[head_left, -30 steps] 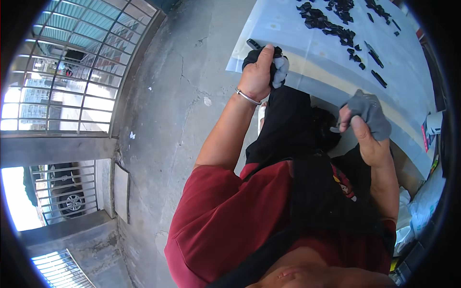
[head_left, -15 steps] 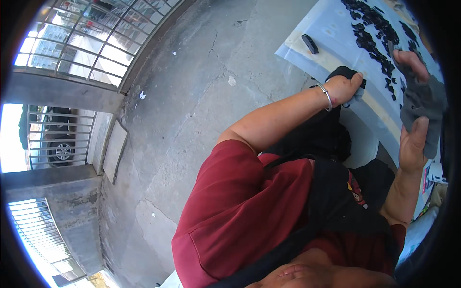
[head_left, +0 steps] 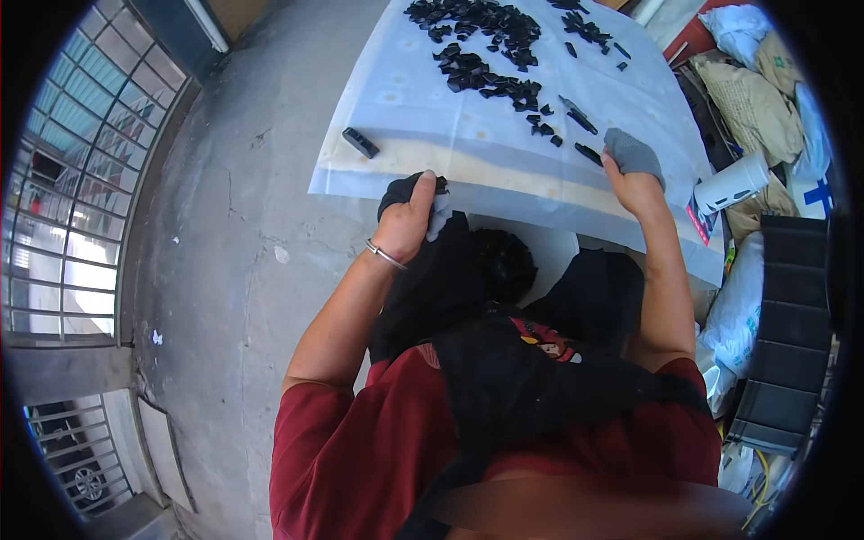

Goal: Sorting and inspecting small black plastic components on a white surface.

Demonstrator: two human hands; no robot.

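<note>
At the near edge of the white sheet, my left hand (head_left: 405, 219) is closed, its fingers under a black cloth covering (head_left: 396, 192). A small black piece (head_left: 441, 184) shows at its thumb, with a scrap of pale cloth hanging below. My right hand (head_left: 638, 187) is over the sheet, farther right, its fingers bent under a grey cloth covering (head_left: 634, 151). Beside its thumb a slim black piece (head_left: 588, 154) points left; whether the hand grips it is hidden. A dark pointed tool (head_left: 577, 115) lies just beyond.
Many black fragments (head_left: 486, 76) are heaped on the sheet-covered table (head_left: 378, 108). A black block (head_left: 361, 142) lies at its left end. On the right are a white cup (head_left: 731, 183), sacks (head_left: 751, 103) and a black panelled object (head_left: 781, 337).
My view has turned, bringing more of the table and the right side into sight. My right hand has come down to the sheet, beside the slim black piece. My left hand keeps its grip.
</note>
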